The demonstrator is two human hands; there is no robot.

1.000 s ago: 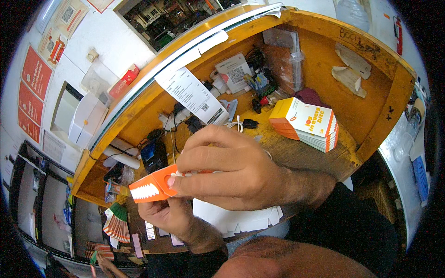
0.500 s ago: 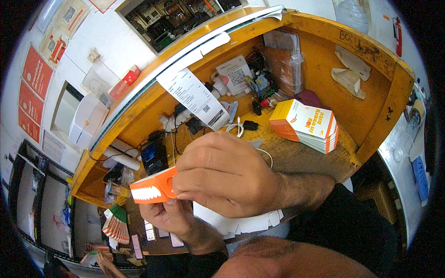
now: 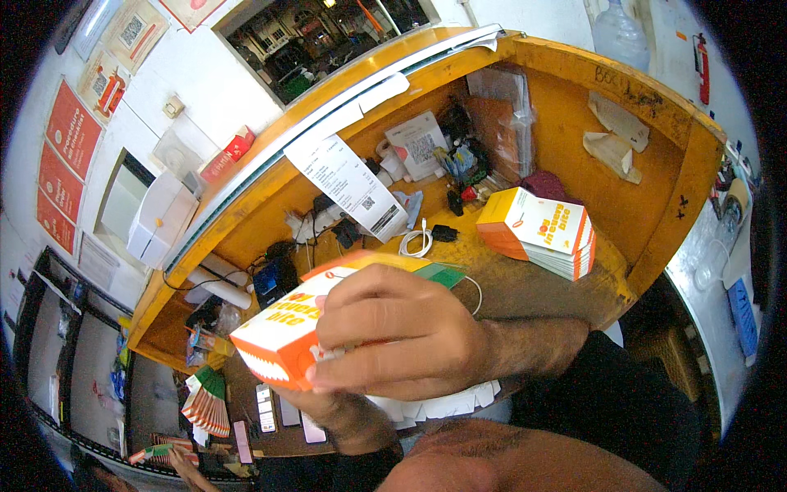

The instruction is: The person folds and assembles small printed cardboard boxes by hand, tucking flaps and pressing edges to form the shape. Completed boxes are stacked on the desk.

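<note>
An orange, white and green food carton [image 3: 275, 334] is held in front of me over the desk, its printed white panel tilted up and its orange end toward me. My right hand [image 3: 402, 324] is closed on the carton's near right end, fingertips on the orange flap. Below it my left hand [image 3: 340, 418] supports the carton from underneath; its fingers are mostly hidden. On the desk to the right lies a stack of flattened cartons [image 3: 545, 230] of the same colours.
A long receipt [image 3: 348, 184] hangs from the yellow desk's shelf [image 3: 459, 61]. A white cable [image 3: 416, 240] lies beyond my hands. More fanned cartons [image 3: 205, 402] and phones [image 3: 266, 407] are at left. White paper pieces [image 3: 447, 403] lie nearer me. Another person's hand [image 3: 187, 469] shows at lower left.
The carton has tipped so its printed white top and green far end now show; before, mainly its orange end was visible. My left fingers have gone behind it.
</note>
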